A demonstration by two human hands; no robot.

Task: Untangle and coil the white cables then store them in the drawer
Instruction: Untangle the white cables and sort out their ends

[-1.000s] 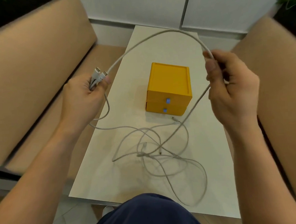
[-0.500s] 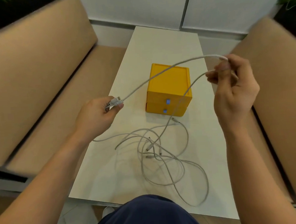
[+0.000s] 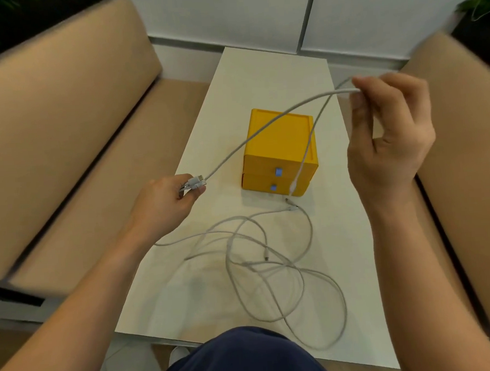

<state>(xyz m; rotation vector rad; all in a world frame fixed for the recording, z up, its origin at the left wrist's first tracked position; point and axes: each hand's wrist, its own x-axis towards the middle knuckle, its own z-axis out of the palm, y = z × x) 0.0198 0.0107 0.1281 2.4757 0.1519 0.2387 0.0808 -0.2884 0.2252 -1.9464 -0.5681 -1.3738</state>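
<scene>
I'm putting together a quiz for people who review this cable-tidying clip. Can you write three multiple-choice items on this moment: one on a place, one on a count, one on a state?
1. Where does the yellow drawer box stand?
A. on the left sofa
B. on the white table, beyond the loose cables
C. on the floor

2. How many blue handles show on its front?
A. one
B. two
C. four

3. What is the left hand doing?
A. lying flat on the table
B. pulling a drawer open
C. holding cable plugs

Answers:
1 B: the box sits mid-table, behind the tangle.
2 B: there is one handle on each of the two stacked drawers.
3 C: its fingers curl round the plugs, and one cable runs up to the right hand.
</scene>
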